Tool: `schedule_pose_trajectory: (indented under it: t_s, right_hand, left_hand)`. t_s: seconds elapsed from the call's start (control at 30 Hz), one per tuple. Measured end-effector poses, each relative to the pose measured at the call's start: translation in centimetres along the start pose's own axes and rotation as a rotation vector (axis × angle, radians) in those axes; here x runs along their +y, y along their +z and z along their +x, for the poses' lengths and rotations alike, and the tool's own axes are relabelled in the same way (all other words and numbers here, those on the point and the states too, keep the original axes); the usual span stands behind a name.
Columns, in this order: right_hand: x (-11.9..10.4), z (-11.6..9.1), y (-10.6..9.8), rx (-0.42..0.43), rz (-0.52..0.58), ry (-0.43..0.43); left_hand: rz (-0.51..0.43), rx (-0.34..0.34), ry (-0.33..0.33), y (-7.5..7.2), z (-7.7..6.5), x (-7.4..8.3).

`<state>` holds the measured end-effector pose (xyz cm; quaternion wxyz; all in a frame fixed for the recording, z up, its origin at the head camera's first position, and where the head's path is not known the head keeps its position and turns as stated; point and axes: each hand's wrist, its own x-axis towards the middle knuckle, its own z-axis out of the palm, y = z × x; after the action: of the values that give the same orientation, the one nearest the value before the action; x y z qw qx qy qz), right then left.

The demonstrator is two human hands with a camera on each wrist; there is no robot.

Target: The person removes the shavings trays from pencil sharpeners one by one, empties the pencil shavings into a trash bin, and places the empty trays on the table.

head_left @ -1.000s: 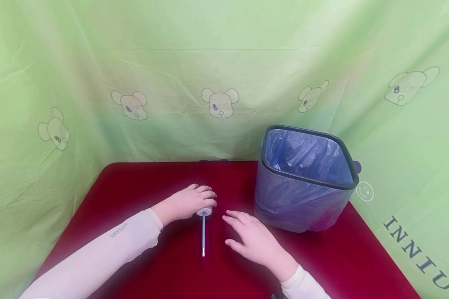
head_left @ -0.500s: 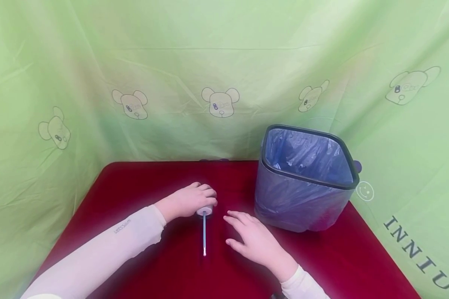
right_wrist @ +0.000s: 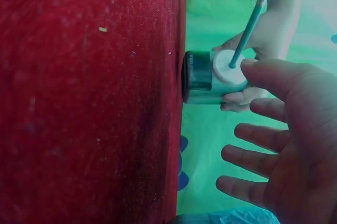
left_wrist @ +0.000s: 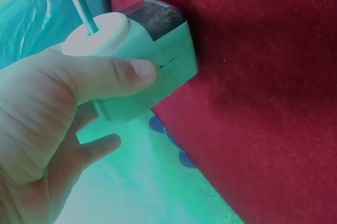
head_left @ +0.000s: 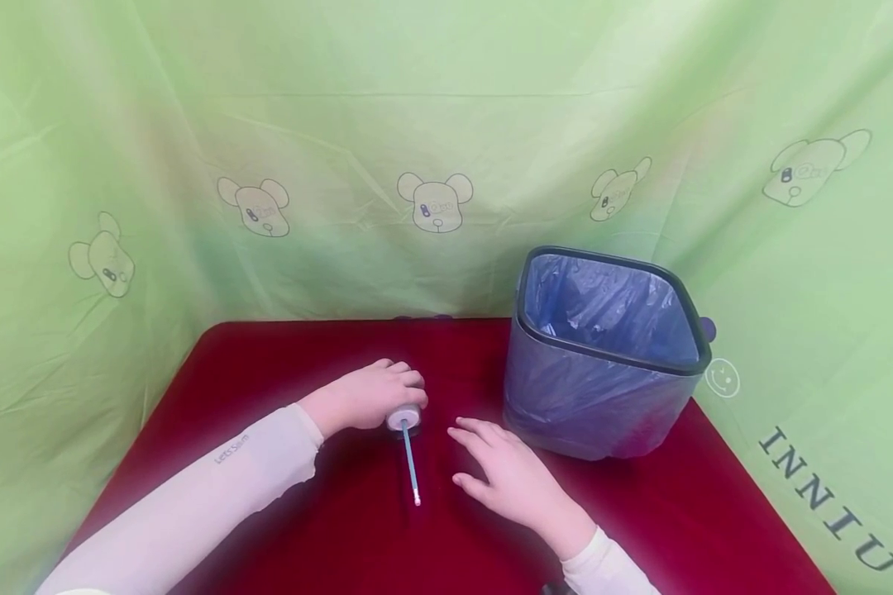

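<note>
Presently: pencil [head_left: 411,463] seated in a hand-gripped sharpener [left_wrist: 145,45]

The box-shaped unit, judged a sharpener, is grasped by the left hand [head_left: 365,397], thumb laid along one side, other fingers about the body. Whether its base touches the table [head_left: 327,529] below those fingers cannot be told. The pencil enters the round face [left_wrist: 110,29], just beside the left thumb; its eraser end is unsupported and points toward the wearer.

Recommended practice: grip the body by its sides and leave the face uncovered. Align the pencil with the hole; sideways load would probably break the lead. The right hand [head_left: 517,479] is released, fingers extended, near the pencil but apart from it.

The dark compartment [left_wrist: 158,17], past the left thumb tip, probably collects shavings; its contents are unclear. Beyond the right fingers stands a bin [head_left: 610,354] with a liner [head_left: 603,306]; a small pale patch inside is unidentifiable.
</note>
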<state>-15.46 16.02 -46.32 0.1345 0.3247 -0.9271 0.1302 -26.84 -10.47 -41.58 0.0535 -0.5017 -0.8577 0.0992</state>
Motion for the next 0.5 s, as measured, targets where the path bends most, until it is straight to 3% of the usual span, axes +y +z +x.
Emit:
schedule_pose_trajectory:
  t_s: [0.5]
  right_hand:
    - [0.1, 0.0, 0.5, 0.042, -0.005, -0.02]
  left_hand:
    - [-0.121, 0.022, -0.017, -1.4, -1.6, 0.3]
